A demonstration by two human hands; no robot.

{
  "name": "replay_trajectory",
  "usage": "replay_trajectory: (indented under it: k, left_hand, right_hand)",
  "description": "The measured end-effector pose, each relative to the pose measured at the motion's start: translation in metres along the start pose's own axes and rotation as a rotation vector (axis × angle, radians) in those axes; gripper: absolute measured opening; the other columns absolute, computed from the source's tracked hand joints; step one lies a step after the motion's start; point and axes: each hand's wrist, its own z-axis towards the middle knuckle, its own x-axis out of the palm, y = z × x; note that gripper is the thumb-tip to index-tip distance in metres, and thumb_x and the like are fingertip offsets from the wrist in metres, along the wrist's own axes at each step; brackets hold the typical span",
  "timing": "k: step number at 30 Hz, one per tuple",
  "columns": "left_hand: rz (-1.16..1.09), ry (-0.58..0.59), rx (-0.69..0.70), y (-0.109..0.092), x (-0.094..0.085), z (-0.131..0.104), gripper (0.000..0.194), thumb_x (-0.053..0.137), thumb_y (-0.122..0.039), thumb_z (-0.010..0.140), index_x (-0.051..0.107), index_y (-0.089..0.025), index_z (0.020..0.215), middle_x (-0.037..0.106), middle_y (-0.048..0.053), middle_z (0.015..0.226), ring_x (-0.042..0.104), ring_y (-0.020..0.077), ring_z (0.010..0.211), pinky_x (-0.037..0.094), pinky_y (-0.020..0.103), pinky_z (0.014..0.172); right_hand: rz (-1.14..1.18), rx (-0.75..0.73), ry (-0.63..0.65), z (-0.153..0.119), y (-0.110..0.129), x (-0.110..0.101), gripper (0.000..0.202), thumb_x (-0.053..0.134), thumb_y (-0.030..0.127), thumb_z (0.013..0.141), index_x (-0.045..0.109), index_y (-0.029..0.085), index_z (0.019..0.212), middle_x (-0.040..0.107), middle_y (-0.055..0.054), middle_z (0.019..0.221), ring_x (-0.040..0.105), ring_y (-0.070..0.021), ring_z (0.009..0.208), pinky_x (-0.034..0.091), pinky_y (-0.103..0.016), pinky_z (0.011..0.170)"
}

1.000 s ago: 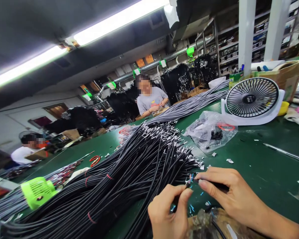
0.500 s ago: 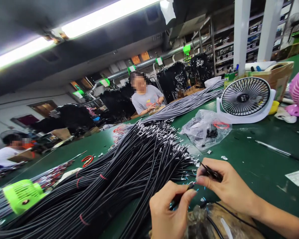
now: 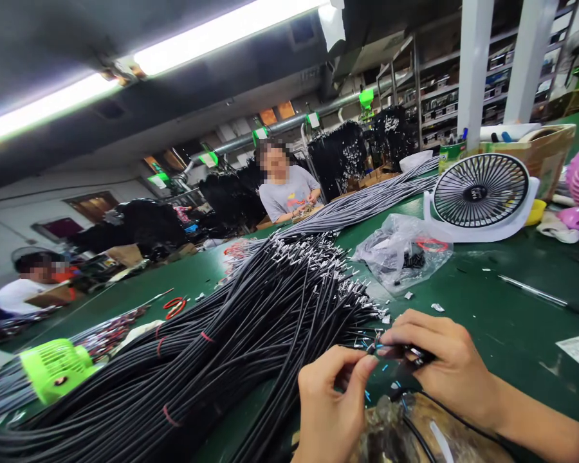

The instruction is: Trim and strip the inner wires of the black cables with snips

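Note:
My left hand [image 3: 335,392] is closed, thumb and forefinger pinching the end of a black cable [image 3: 370,349]. Fine wires, blue among them, stick out of that end toward my right hand. My right hand [image 3: 439,360] is closed as well, with a small dark hand tool [image 3: 417,355] tucked in its palm; fingers hide most of the tool, so its kind is unclear. Its thumb and fingertips meet at the bared wires, almost touching the left fingertips. Left of both hands lies a big bundle of black cables [image 3: 212,347] with white-tipped ends.
A clear plastic bag [image 3: 400,251] with black parts lies beyond my hands, before a white fan [image 3: 480,193]. A pen [image 3: 535,289] rests at right. A green fan [image 3: 58,370] stands at left, red-handled scissors [image 3: 175,307] behind the bundle. A person [image 3: 289,183] sits across the table.
My right hand has turned, bringing its fingertips down onto the wire end; the dark tool now lies flatter in the palm. The view has shifted slightly left.

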Motion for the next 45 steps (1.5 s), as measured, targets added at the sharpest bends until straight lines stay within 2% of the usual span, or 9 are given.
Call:
replay_trajectory:
  k: [4,8,19,26,31,34,38,41,45]
  left_hand:
    - [-0.014,-0.017,0.014,0.001,0.0,0.001,0.015,0.06,-0.021,0.081,0.068,-0.016,0.069,0.065,0.001,0.059,0.057,0.013,0.051,0.042,0.021,0.048]
    - [-0.072,0.048,0.108,0.004,-0.008,0.01,0.008,0.065,-0.013,0.075,0.068,-0.017,0.068,0.064,0.001,0.064,0.057,0.0132,0.058,0.043,0.021,0.053]
    - [0.026,0.0,0.064,0.004,-0.002,0.009,0.02,0.057,-0.022,0.082,0.062,-0.015,0.064,0.056,0.001,0.059,0.051,0.0127,0.054,0.036,0.022,0.05]
    - [-0.081,0.159,-0.048,0.0,0.0,0.008,0.033,0.048,-0.027,0.087,0.059,-0.015,0.058,0.054,0.001,0.054,0.047,0.0122,0.051,0.031,0.022,0.049]
    - [-0.013,0.019,0.038,0.001,-0.001,0.007,0.02,0.055,-0.021,0.083,0.06,-0.015,0.064,0.054,0.001,0.062,0.05,0.013,0.057,0.034,0.022,0.053]
    - [-0.088,0.084,0.034,0.001,-0.006,0.008,0.025,0.054,-0.024,0.084,0.061,-0.015,0.062,0.054,0.001,0.059,0.049,0.0128,0.056,0.033,0.022,0.052]
    - [-0.219,0.237,-0.072,-0.002,-0.006,0.005,0.036,0.049,-0.032,0.086,0.057,-0.015,0.055,0.049,0.0,0.052,0.044,0.012,0.051,0.031,0.022,0.049]
    - [-0.207,0.234,-0.111,-0.004,-0.004,0.001,0.031,0.055,-0.031,0.082,0.057,-0.014,0.055,0.049,0.0,0.054,0.044,0.012,0.053,0.029,0.022,0.049]
    - [-0.332,0.234,-0.203,-0.001,-0.004,0.003,0.034,0.051,-0.037,0.084,0.054,-0.015,0.058,0.046,-0.002,0.054,0.038,0.0099,0.049,0.027,0.021,0.047]
  right_hand:
    - [0.18,0.266,-0.003,0.0,0.0,0.007,0.01,0.062,0.022,0.077,0.061,0.016,0.069,0.056,-0.001,0.065,0.049,-0.0126,0.059,0.038,-0.024,0.053]
    - [0.7,0.578,0.259,0.009,-0.005,0.009,0.039,0.067,0.052,0.067,0.055,0.015,0.068,0.041,0.006,0.053,0.031,-0.0068,0.045,0.024,-0.02,0.041]
    - [0.695,0.582,0.233,0.005,-0.009,0.016,0.042,0.061,0.056,0.072,0.046,0.018,0.076,0.029,0.009,0.054,0.02,-0.0054,0.043,0.018,-0.019,0.038]
    - [0.112,0.221,0.044,0.014,-0.007,0.004,0.012,0.056,0.017,0.082,0.052,0.017,0.07,0.052,-0.001,0.073,0.046,-0.0143,0.069,0.036,-0.027,0.062]
    - [0.653,0.604,0.203,0.01,-0.01,0.011,0.032,0.063,0.045,0.075,0.046,0.018,0.077,0.03,0.009,0.056,0.021,-0.0051,0.042,0.019,-0.019,0.038]
    - [0.735,0.546,0.37,0.008,-0.004,0.009,0.039,0.064,0.053,0.072,0.048,0.018,0.076,0.031,0.009,0.055,0.023,-0.0049,0.042,0.021,-0.019,0.037]
    - [0.28,0.293,0.013,0.012,-0.005,0.001,0.025,0.064,0.037,0.078,0.054,0.016,0.067,0.051,-0.001,0.068,0.045,-0.0124,0.064,0.038,-0.024,0.056]
    - [0.23,0.377,-0.315,0.021,-0.021,-0.009,0.032,0.056,0.046,0.082,0.052,0.019,0.066,0.04,0.004,0.054,0.035,-0.0097,0.047,0.029,-0.022,0.041]
    - [0.205,0.415,-0.321,0.024,-0.03,-0.013,0.041,0.041,0.048,0.09,0.054,0.017,0.066,0.031,0.007,0.048,0.025,-0.008,0.039,0.019,-0.021,0.035]
